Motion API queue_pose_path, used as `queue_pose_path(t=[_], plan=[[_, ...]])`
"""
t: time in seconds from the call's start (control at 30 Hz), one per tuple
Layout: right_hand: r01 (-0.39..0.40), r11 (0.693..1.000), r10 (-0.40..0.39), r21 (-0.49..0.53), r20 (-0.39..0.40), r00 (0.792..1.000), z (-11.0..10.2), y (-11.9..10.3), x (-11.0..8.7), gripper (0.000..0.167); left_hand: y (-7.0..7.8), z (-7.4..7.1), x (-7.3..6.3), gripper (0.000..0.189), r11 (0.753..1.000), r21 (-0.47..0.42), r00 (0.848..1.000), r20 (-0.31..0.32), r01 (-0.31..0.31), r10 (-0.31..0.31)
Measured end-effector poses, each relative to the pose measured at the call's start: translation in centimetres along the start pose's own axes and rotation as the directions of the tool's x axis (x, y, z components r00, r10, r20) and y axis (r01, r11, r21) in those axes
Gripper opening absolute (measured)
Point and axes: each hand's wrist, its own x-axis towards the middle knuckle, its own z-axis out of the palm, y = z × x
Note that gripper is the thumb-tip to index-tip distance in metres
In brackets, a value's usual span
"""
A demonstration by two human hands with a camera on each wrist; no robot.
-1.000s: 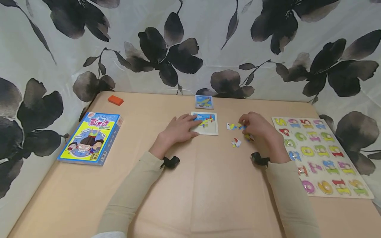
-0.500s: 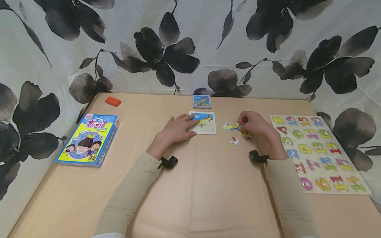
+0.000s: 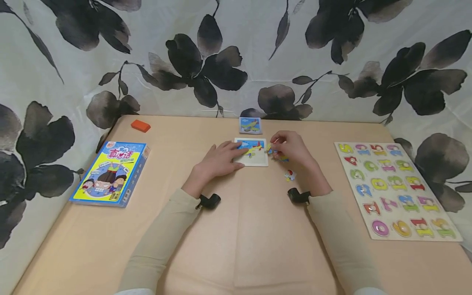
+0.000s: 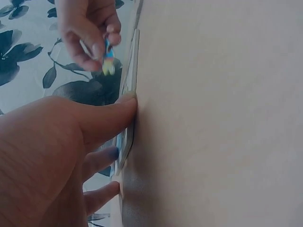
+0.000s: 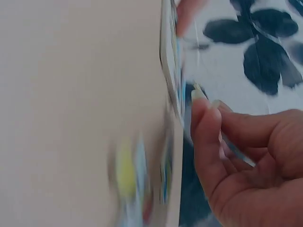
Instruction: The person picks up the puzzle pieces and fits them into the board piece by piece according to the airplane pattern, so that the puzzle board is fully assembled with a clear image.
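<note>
A small white-framed jigsaw tray [image 3: 261, 159] with a partly filled airplane picture lies mid-table. My left hand [image 3: 221, 162] rests on its left side, fingers spread flat and the thumb [image 4: 109, 113] against its edge. Just off the tray's right side, my right hand [image 3: 294, 150] pinches a small puzzle piece [image 4: 109, 60] with blue and yellow on it, between thumb and fingertips. Under and beside that hand lie loose pieces [image 3: 283, 158], partly hidden by it. Another piece [image 3: 290, 175], white and red, lies nearer to me.
Behind the tray stands a small airplane picture card [image 3: 250, 125]. A blue and yellow box [image 3: 110, 172] lies at the left, with an orange block [image 3: 140, 125] beyond it. On the right is a large board [image 3: 396, 190] of colourful shapes. A floral cloth [image 3: 228, 49] hangs behind the table.
My right hand has moved left from the loose pieces to the tray's right edge, carrying a puzzle piece. The left hand stays on the tray. The view shifted slightly.
</note>
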Motion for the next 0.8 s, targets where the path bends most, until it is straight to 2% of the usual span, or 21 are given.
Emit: queue_pose_path(t=[0.17,0.43,0.57,0.7,0.8], plan=[[-0.028,0.996,0.028,0.084,0.001,1.000,2.3,-1.1,0.7,0.018,0.0,0.0,0.0,0.059,1.000,0.001,1.000,0.001,0.000,0.000],[-0.101,0.990,0.104,0.095,-0.026,0.994,3.9,-1.8,1.1,0.017,-0.3,0.0,0.1,0.059,1.000,0.021,1.000,-0.003,-0.005,0.005],[-0.127,0.991,0.129,0.046,-0.037,0.991,4.1,-2.3,1.2,0.012,-0.3,-0.1,0.1,0.059,1.000,0.024,1.000,-0.003,-0.003,0.003],[-0.112,0.989,0.105,-0.094,-0.069,0.992,4.3,-2.7,1.4,0.008,-0.2,0.0,0.1,0.059,1.000,0.018,1.000,-0.009,-0.006,0.006],[-0.122,0.975,0.108,-0.185,-0.080,0.991,4.4,-2.9,1.4,0.008,-0.1,0.1,0.1,0.059,1.000,0.011,1.000,-0.013,-0.012,0.012]])
